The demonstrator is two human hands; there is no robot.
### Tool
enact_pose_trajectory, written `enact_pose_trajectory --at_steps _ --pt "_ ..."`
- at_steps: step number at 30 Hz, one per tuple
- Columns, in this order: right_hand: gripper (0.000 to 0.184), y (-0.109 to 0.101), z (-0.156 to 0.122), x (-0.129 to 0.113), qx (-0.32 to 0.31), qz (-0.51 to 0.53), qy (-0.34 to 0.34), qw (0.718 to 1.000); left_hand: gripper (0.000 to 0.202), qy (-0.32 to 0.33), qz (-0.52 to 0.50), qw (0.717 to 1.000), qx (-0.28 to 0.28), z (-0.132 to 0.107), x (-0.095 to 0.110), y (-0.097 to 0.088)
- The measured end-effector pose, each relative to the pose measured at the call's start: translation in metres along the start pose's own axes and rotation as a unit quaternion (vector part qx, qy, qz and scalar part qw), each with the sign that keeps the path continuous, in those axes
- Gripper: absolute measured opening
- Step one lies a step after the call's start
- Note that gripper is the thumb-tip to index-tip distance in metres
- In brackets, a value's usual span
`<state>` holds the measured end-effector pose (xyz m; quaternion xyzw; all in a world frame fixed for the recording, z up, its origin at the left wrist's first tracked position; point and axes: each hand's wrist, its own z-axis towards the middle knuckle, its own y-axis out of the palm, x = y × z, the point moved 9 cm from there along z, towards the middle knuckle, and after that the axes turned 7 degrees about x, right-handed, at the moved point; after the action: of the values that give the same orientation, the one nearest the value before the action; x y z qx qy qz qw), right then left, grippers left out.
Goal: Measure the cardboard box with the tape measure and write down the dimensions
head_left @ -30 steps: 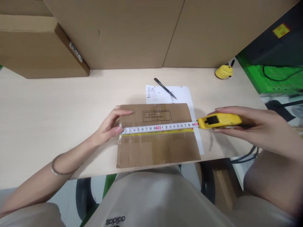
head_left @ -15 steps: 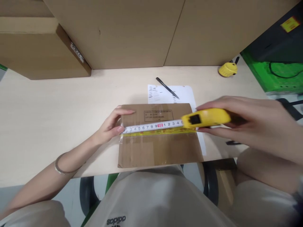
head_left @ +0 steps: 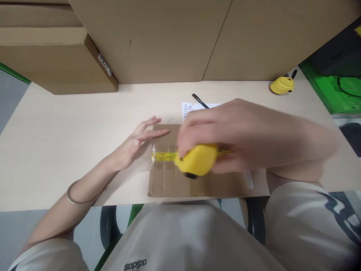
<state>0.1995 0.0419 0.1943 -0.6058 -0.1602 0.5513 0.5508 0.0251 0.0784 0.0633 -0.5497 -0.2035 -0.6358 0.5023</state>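
A small cardboard box (head_left: 175,184) lies flat at the table's near edge, with a band of yellow printed tape (head_left: 163,156) across its top. My right hand (head_left: 222,135), blurred by motion, grips a yellow tape measure (head_left: 197,160) just above the box. No measuring blade shows out of the case. At the box's left edge rests my left hand (head_left: 138,141), fingers spread and holding nothing, one finger lying on the box top. Behind the box, partly covered by my right hand, are a sheet of paper (head_left: 187,108) and a black pen (head_left: 199,100).
Large cardboard boxes (head_left: 158,45) line the back of the table (head_left: 70,131), with another cardboard box (head_left: 56,67) at the back left. A second yellow tape measure (head_left: 282,85) sits at the back right. Beyond it is a green surface (head_left: 324,90) with a cable.
My right hand has swung left over the box with the tape measure, and the white measuring blade no longer shows. My left hand has let go of the blade's end and spread its fingers.
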Motion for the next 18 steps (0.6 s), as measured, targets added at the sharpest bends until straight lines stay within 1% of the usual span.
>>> enact_pose_trajectory --at_steps 1,2,3,4,5,6,7,8,9,10,12,15,18 --pt "0.025 -0.003 -0.012 0.002 -0.019 0.007 0.007 1.000 0.069 0.035 0.085 0.996 -0.004 -0.001 0.018 -0.001" --pt "0.025 -0.004 -0.024 0.003 -0.042 0.010 0.010 0.999 0.056 0.065 0.145 0.987 0.008 -0.002 0.039 -0.001" --pt "0.025 -0.003 -0.036 0.003 -0.064 0.008 0.007 0.998 0.049 0.097 0.186 0.978 0.012 -0.004 0.063 0.004" --pt "0.027 -0.001 -0.045 0.001 -0.083 0.006 0.000 0.997 0.046 0.142 0.218 0.966 0.006 -0.009 0.089 0.015" --pt "0.028 0.003 -0.053 -0.001 -0.106 0.005 -0.004 0.994 0.043 0.195 0.247 0.949 -0.008 -0.016 0.114 0.031" --pt "0.030 0.008 -0.059 -0.004 -0.129 0.006 -0.006 0.992 0.037 0.245 0.274 0.929 -0.034 -0.024 0.136 0.051" --pt "0.031 0.013 -0.062 -0.006 -0.148 0.007 -0.007 0.989 0.033 0.285 0.308 0.906 -0.060 -0.033 0.152 0.072" --pt "0.031 0.018 -0.063 -0.009 -0.165 0.009 -0.006 0.986 0.036 0.316 0.333 0.884 -0.091 -0.042 0.161 0.092" --pt "0.030 0.022 -0.063 -0.011 -0.180 0.009 -0.003 0.984 0.034 0.330 0.350 0.872 -0.090 -0.048 0.167 0.105" --pt "0.027 0.025 -0.061 -0.013 -0.191 0.011 -0.003 0.981 0.032 0.320 0.374 0.867 -0.080 -0.050 0.166 0.114" --pt "0.023 0.028 -0.057 -0.017 -0.200 0.015 -0.010 0.980 0.032 0.309 0.393 0.865 -0.051 -0.053 0.161 0.123" --pt "0.021 0.028 -0.054 -0.020 -0.194 0.003 -0.011 0.981 0.028 0.304 0.384 0.872 -0.019 -0.053 0.150 0.123" --pt "0.022 0.030 -0.056 -0.023 -0.197 -0.010 -0.015 0.980 0.025 0.311 0.367 0.876 -0.012 -0.050 0.144 0.119"
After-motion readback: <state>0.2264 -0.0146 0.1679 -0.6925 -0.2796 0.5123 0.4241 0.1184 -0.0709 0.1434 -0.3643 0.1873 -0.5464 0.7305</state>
